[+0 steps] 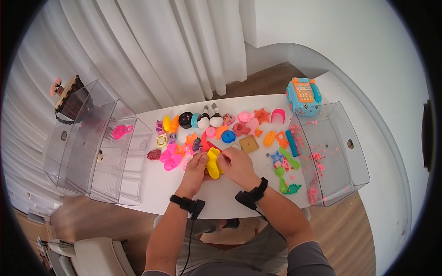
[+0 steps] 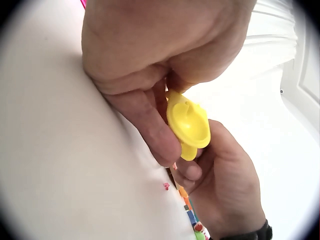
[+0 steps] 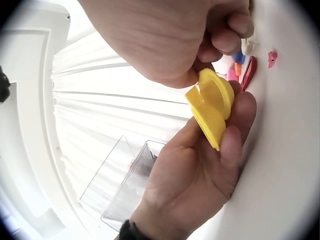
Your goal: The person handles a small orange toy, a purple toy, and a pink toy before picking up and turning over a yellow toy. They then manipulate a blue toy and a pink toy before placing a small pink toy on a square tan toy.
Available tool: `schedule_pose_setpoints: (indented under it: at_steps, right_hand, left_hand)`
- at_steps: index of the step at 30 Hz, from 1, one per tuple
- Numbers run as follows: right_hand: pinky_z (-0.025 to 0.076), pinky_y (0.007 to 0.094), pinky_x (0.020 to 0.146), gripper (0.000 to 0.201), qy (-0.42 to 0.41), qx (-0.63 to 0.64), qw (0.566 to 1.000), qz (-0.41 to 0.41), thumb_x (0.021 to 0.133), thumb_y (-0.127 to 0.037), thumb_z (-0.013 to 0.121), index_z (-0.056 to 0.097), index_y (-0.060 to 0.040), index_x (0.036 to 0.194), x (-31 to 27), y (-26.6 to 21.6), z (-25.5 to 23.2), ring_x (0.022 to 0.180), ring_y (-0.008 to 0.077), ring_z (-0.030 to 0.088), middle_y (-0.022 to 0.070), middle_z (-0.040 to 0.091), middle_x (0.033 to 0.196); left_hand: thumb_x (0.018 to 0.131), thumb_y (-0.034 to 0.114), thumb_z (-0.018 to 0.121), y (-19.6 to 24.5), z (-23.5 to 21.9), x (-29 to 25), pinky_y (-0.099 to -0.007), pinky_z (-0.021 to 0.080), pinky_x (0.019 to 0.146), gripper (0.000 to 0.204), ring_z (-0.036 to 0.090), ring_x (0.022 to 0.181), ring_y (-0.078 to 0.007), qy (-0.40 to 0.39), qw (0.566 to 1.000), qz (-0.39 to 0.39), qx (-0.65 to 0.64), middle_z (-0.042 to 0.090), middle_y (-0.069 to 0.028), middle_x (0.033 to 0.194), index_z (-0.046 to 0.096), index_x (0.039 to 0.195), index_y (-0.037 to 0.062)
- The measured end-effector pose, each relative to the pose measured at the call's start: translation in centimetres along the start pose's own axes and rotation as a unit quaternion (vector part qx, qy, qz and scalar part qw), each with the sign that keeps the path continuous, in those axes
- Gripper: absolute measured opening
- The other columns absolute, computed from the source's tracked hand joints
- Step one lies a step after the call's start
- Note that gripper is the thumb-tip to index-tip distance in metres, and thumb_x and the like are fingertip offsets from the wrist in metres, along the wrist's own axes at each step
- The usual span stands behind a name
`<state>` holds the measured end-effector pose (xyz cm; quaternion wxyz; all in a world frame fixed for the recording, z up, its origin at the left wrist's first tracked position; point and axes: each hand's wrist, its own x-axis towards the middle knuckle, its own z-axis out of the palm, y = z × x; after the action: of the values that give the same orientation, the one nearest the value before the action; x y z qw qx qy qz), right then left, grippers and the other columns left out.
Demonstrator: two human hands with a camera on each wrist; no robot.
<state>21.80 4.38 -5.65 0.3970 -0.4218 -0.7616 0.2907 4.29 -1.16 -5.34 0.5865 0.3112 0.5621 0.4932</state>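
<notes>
A yellow plastic dough mould with rounded hollows is held up between the two hands over the near middle of the table. My left hand grips it from the left, its fingers bent beneath and its thumb along the side. From the other side my right hand pinches its edge, other fingers curled in. In the right wrist view the mould is tilted, with a raised flap on one side. The left wrist view looks into one smooth hollow of the mould. The right fingertips are partly hidden behind it.
Colourful toys and moulds spread behind the hands, among them a blue round lid and a tan square. Clear bins flank them; the right bin holds pink crumbs, the left a pink scoop. A toy phone stands back right.
</notes>
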Motion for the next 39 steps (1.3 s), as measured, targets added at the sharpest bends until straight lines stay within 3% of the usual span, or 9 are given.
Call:
schedule_pose_setpoints:
  at_steps: [8,11,13,20,22,24,32,34,39]
  right_hand:
    - [0.051,0.0436,0.058,0.021,0.105,0.067,0.992,0.033,0.094,-0.022,0.070,0.063,-0.0046,0.085,0.6,0.0,-0.7,0.066,0.0335,0.067,0.0126,0.068,0.077]
    - [0.052,0.0432,0.059,0.021,0.029,0.121,0.991,0.038,0.095,-0.023,0.070,0.065,-0.0047,0.088,0.2,0.0,-0.2,0.067,0.0335,0.068,0.0137,0.069,0.075]
    - [0.050,0.0349,0.058,0.019,-0.009,0.094,0.995,0.015,0.095,-0.018,0.072,0.067,-0.0008,0.090,-0.1,-0.4,0.1,0.060,0.0250,0.065,0.0125,0.066,0.069]
    - [0.052,0.0377,0.059,0.021,-0.017,0.062,0.998,0.027,0.094,-0.022,0.073,0.067,-0.0023,0.088,-0.3,-0.5,0.1,0.064,0.0283,0.070,0.0131,0.069,0.071]
    - [0.054,0.0442,0.061,0.024,-0.040,0.055,0.997,0.038,0.095,-0.028,0.071,0.065,-0.0054,0.089,-0.3,-0.9,-0.2,0.069,0.0341,0.070,0.0129,0.071,0.076]
    - [0.054,0.0443,0.061,0.024,-0.033,0.059,0.996,0.054,0.095,-0.028,0.071,0.066,-0.0056,0.089,-0.2,-1.6,-0.6,0.069,0.0346,0.070,0.0131,0.071,0.076]
    - [0.050,0.0410,0.059,0.020,-0.044,0.089,0.995,0.032,0.097,-0.022,0.068,0.066,-0.0036,0.090,-0.2,-0.2,0.3,0.064,0.0329,0.067,0.0145,0.065,0.071]
    - [0.050,0.0468,0.060,0.021,-0.010,0.082,0.996,0.029,0.097,-0.025,0.065,0.065,-0.0060,0.088,-0.2,0.0,0.3,0.070,0.0362,0.068,0.0143,0.068,0.074]
    - [0.050,0.0463,0.060,0.016,0.089,0.010,0.996,0.014,0.095,-0.020,0.068,0.063,-0.0067,0.087,0.3,-0.7,-0.8,0.068,0.0352,0.066,0.0130,0.065,0.074]
  left_hand:
    - [0.115,0.033,0.042,0.4,0.2,-0.1,-0.0370,0.066,0.077,0.037,0.078,0.096,-0.0258,-0.013,1.000,-0.004,0.006,0.073,-0.0130,0.115,0.053,0.135,0.0039]
    - [0.114,0.033,0.043,0.1,0.1,0.2,-0.0374,0.066,0.078,0.037,0.076,0.099,-0.0251,0.000,1.000,-0.002,-0.009,0.072,-0.0127,0.120,0.053,0.136,0.0043]
    - [0.114,0.033,0.043,-0.1,-0.1,0.2,-0.0377,0.066,0.080,0.038,0.075,0.103,-0.0245,0.014,1.000,-0.010,-0.021,0.070,-0.0128,0.123,0.052,0.137,0.0049]
    - [0.112,0.028,0.050,0.2,0.0,-0.1,-0.0405,0.065,0.086,0.032,0.074,0.103,-0.0222,-0.027,0.998,-0.005,-0.061,0.070,-0.0104,0.122,0.055,0.134,0.0056]
    - [0.111,0.027,0.051,0.1,-0.1,0.0,-0.0409,0.065,0.087,0.032,0.074,0.104,-0.0221,-0.026,0.998,-0.004,-0.050,0.069,-0.0099,0.124,0.056,0.135,0.0059]
    - [0.111,0.022,0.051,0.4,-0.1,-0.2,-0.0448,0.064,0.093,0.036,0.071,0.115,-0.0250,-0.020,0.997,-0.004,-0.076,0.065,-0.0111,0.133,0.051,0.143,0.0061]
    - [0.111,0.022,0.054,0.1,-0.4,0.0,-0.0455,0.063,0.095,0.034,0.070,0.117,-0.0243,-0.024,0.993,0.003,-0.111,0.066,-0.0102,0.133,0.053,0.141,0.0065]
    - [0.111,0.023,0.054,0.0,-0.4,0.0,-0.0455,0.063,0.095,0.034,0.070,0.117,-0.0245,-0.021,0.993,0.004,-0.119,0.067,-0.0104,0.132,0.055,0.139,0.0058]
    - [0.110,0.025,0.056,0.2,-0.4,-0.3,-0.0424,0.067,0.084,0.030,0.076,0.103,-0.0264,-0.016,0.994,0.000,-0.109,0.072,-0.0129,0.121,0.061,0.130,0.0026]
